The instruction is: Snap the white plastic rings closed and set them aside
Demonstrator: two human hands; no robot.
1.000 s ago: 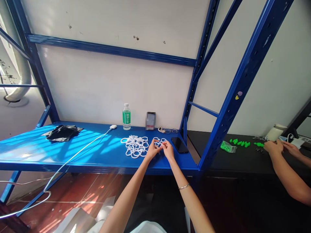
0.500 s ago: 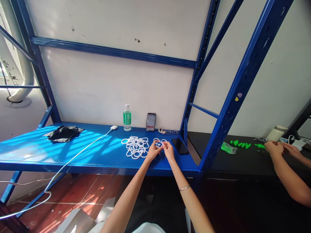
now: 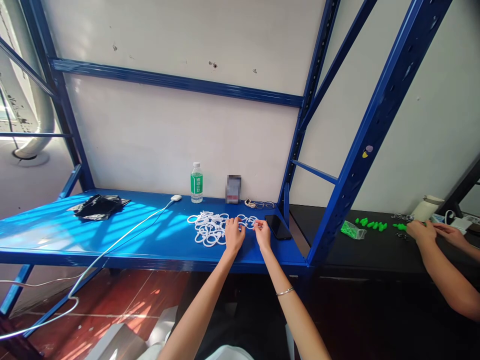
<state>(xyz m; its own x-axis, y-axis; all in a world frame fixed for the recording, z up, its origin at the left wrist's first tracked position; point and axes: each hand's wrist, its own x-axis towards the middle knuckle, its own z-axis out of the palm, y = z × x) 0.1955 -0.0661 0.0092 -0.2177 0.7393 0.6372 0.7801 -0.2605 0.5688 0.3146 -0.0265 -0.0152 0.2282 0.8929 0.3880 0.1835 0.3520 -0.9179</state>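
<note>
Head view: left hand (image 3: 234, 235) rests with fingers down on the white rings (image 3: 210, 227) heaped mid-bench; right hand (image 3: 262, 233) pinches a small ring chain (image 3: 248, 221) just right of the heap. Tugging could tangle the linked rings or nudge the phone (image 3: 278, 226) beside them.

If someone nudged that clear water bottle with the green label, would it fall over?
The clear plastic water bottle with the green label stands upright, tall and narrow, so a push near its white cap would probably tip it. It looks round, so once down it would likely roll along the blue metal shelf.
</note>
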